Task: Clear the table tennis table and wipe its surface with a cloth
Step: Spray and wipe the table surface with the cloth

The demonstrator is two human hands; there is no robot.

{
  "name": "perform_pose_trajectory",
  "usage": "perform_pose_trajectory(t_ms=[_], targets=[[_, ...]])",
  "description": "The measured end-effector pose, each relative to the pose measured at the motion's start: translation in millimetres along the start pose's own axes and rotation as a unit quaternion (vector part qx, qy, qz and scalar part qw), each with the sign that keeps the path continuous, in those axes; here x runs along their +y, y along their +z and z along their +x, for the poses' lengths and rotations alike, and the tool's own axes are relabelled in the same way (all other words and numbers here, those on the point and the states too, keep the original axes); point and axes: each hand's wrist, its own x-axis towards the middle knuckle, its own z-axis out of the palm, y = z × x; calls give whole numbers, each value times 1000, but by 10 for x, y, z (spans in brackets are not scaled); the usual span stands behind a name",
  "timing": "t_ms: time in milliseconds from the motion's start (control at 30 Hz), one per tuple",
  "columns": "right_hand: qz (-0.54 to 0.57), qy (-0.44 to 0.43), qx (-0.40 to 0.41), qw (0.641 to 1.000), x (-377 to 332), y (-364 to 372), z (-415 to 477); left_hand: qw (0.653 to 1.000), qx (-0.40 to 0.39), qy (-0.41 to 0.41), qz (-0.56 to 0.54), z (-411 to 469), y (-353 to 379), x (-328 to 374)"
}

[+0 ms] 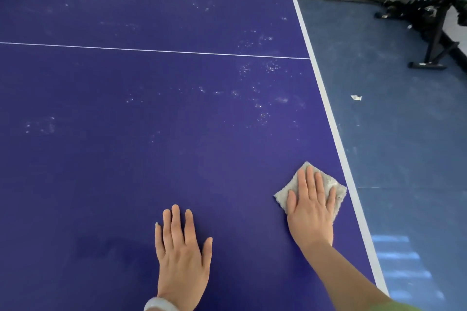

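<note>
Head view: the right hand (312, 209) lies flat, fingers straight, pressing a grey cloth (331, 182) just beside the white right edge (328, 108) of the table tennis table (113, 171). The left hand (182, 255) rests flat with straight fingers on bare blue surface. Pale specks (262, 116) spread ahead.

Head view; faces forward and down; close above the table (126, 159)

- left hand (180, 257): bare, short nails.
- pale whitish smooth wristband (159, 305) on left wrist: wide, rounded edge, cut off by frame bottom; watch or plain band, can't tell.
- right hand (312, 212): bare, wrist bare too.
- right forearm bare up to yellow-green fabric sleeve (401, 307); only its edge in frame, bottom right.
</note>
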Motion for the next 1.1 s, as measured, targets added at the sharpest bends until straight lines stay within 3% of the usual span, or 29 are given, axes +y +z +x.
perform_pose_trajectory(t_ms=[167, 333, 467, 900, 967, 1100], targets=[[-13, -2, 4, 1000, 17, 35, 40, 995, 14, 78, -54, 581, -142, 164], [-18, 0, 7, 1000, 62, 46, 200, 999, -12, -1, -32, 1488, -89, 481], [-16, -4, -3, 1000, 110, 10, 483, 998, -26, -59, -11, 1731, 4, 684], [14, -56, -42, 997, 25, -69, 2049, 996, -14, -84, 27, 1707, 56, 771], [13, -99, -44, 994, -46, -85, 2002, 996, -5, -86, 22, 1704, 60, 777], [-40, -331, -48, 941, 128, -105, 1564, 996, 8, -92, 15, 1697, 70, 791]])
